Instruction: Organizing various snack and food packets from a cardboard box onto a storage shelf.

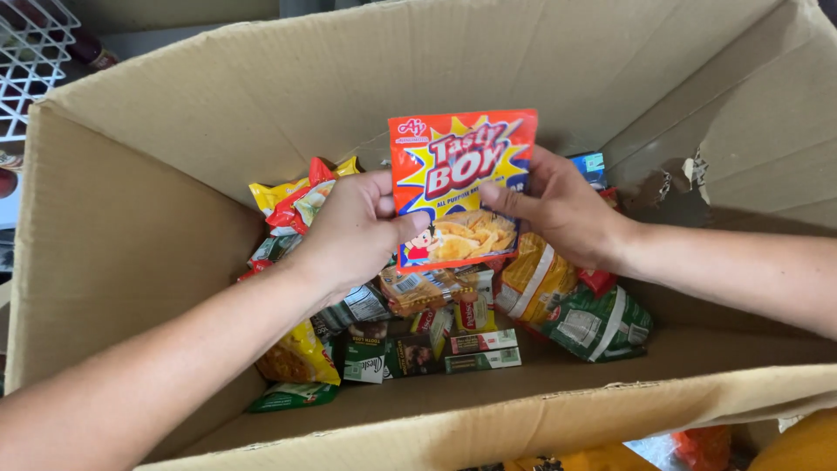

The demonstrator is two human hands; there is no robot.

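Both hands — left hand [353,228], right hand [558,209] — pinch an orange packet [460,187] by its sides; below the fingers, more packets [418,336] lie in the box [131,227].

One orange packet [460,187], one cardboard box [131,244], two hands.

Two bare forearms, entering from the lower left and from the right edge. No sleeves in view on either; uncovered from frame edge to wrist. Left hand [353,228] and right hand [558,208] both ungloved. Nothing worn at the wrists or on the visible fingers [410,225]: no watch, strap, band or ring. Fingernails short and plain, unpainted where visible, as on the right thumb. Light hair along the forearms. No marks, tattoos or bandages showing. Upper arms, shoulders and clothing outside the frame.
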